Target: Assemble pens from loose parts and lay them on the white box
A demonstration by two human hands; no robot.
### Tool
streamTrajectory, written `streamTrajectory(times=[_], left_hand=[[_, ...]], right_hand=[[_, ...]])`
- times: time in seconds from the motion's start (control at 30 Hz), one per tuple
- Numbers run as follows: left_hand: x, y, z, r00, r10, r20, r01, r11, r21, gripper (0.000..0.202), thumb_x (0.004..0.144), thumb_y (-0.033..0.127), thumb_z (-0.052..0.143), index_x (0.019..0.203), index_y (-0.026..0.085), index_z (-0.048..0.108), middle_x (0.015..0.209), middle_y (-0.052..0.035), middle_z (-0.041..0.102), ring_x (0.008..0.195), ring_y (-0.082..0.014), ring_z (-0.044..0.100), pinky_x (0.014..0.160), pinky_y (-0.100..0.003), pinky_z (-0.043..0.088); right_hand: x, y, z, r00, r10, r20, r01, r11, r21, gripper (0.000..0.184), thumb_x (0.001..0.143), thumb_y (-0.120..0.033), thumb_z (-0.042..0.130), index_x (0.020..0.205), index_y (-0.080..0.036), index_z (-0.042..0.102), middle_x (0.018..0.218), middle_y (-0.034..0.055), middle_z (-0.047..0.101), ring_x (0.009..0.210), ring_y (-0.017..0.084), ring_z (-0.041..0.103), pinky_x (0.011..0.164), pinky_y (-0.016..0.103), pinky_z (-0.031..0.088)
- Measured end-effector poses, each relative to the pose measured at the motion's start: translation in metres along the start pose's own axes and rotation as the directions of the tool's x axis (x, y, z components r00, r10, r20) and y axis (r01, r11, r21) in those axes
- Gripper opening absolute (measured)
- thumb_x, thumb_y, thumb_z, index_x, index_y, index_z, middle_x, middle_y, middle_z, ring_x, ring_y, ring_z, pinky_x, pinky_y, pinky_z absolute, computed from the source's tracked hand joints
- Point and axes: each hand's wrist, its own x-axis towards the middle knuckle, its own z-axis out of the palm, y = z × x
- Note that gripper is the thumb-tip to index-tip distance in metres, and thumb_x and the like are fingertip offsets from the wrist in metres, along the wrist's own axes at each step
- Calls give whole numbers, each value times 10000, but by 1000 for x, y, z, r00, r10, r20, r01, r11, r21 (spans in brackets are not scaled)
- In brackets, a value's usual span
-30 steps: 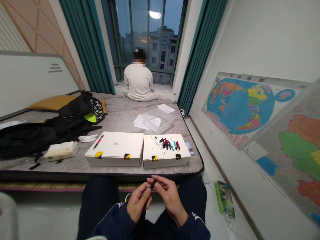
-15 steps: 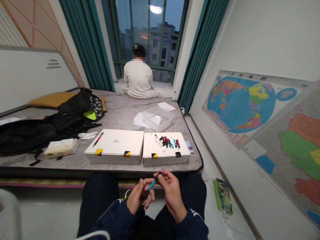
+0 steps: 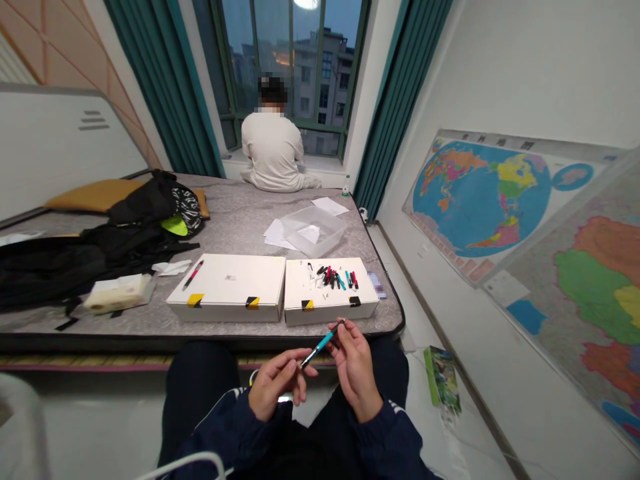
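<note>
Over my lap I hold a teal and black pen point(image 3: 323, 343) between both hands. My left hand point(image 3: 274, 389) pinches its lower black end, fingers curled. My right hand point(image 3: 356, 365) grips the upper tip with thumb and fingertips. Just beyond my knees, on the mattress edge, a white box point(image 3: 330, 308) carries a heap of several pen parts point(image 3: 335, 277) in black, red and teal. A second white box point(image 3: 227, 293) to its left has one red and black pen point(image 3: 193, 274) lying on it.
A clear plastic bin point(image 3: 313, 231) and loose papers lie further back on the grey mattress point(image 3: 240, 227). Black bags point(image 3: 100, 247) and a tissue pack point(image 3: 117, 293) fill the left. Another person point(image 3: 273, 143) sits at the window. Maps point(image 3: 480, 197) lean on the right wall; a booklet point(image 3: 443, 377) lies on the floor.
The pen has come out from between my hands: its teal barrel now shows, and my right hand has risen and moved right, away from the left. The view tilted slightly down.
</note>
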Motion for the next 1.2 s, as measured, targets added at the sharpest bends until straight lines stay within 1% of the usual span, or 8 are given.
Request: streamTrajectory(times=[0.33, 0.57, 0.77, 0.9, 1.0, 1.07, 1.13, 1.2], left_hand=[[3, -7, 0, 1000, -24, -3, 24, 976, 216, 394, 793, 373, 719, 1113, 154, 648, 898, -130, 740, 580, -168, 667, 519, -255, 490], [9, -8, -5, 988, -150, 41, 148, 988, 29, 426, 799, 479, 662, 1076, 170, 566, 848, -106, 724, 544, -193, 665, 461, -256, 467], [6, -10, 1, 994, -86, -74, 98, 978, 183, 345, 785, 441, 712, 934, 158, 583, 757, -66, 711, 493, -120, 601, 508, -237, 459], [5, -13, 1, 994, -19, -107, 42, 975, 218, 324, 765, 425, 737, 894, 166, 592, 785, -66, 723, 606, -152, 652, 626, -266, 486], [4, -13, 2, 993, -10, -119, 38, 972, 232, 318, 759, 417, 744, 882, 175, 576, 789, -70, 735, 625, -163, 664, 650, -276, 490], [4, -13, 3, 993, -1, -118, 29, 971, 237, 314, 746, 397, 760, 864, 176, 569, 788, -71, 739, 641, -163, 671, 664, -273, 495], [4, -13, 3, 992, 8, -126, 22, 972, 234, 316, 734, 383, 772, 858, 180, 563, 792, -70, 742, 640, -163, 676, 667, -273, 501], [4, -13, 3, 989, 28, -146, 7, 972, 236, 333, 718, 368, 785, 901, 185, 576, 796, -67, 745, 644, -172, 685, 678, -283, 513]], right_hand=[[0, 1, -6, 994, 90, 55, -88, 995, -40, 304, 773, -348, 755, 992, -197, 607, 854, 24, 659, 708, 121, 593, 612, 224, 480], [-8, 6, 2, 967, 43, 251, 39, 950, -310, 271, 794, -363, 729, 935, -173, 598, 803, 40, 677, 700, 138, 608, 628, 242, 482], [-10, 3, 5, 937, 46, 347, 143, 854, -500, 233, 770, -364, 735, 897, -190, 645, 811, 15, 648, 699, 143, 598, 606, 240, 486], [15, -6, -14, 896, 105, 431, 220, 738, -638, 256, 850, -398, 629, 997, -193, 671, 846, 28, 680, 710, 153, 614, 632, 254, 487], [62, -17, -41, 935, -57, 349, 319, 566, -760, 252, 899, -390, 536, 914, -177, 671, 738, 15, 664, 639, 152, 593, 613, 252, 458], [101, -26, -60, 949, -155, 276, 310, 284, -907, 161, 845, -313, 603, 801, -173, 670, 670, 11, 644, 655, 167, 588, 650, 256, 434], [137, -35, -74, 965, -145, 219, 223, 6, -975, 80, 807, -225, 628, 800, -163, 677, 731, 38, 671, 713, 175, 603, 697, 257, 416], [167, -42, -82, 970, -169, 175, 145, -180, -973, 109, 809, -193, 619, 880, -142, 686, 841, 82, 690, 812, 190, 614, 738, 258, 400]])
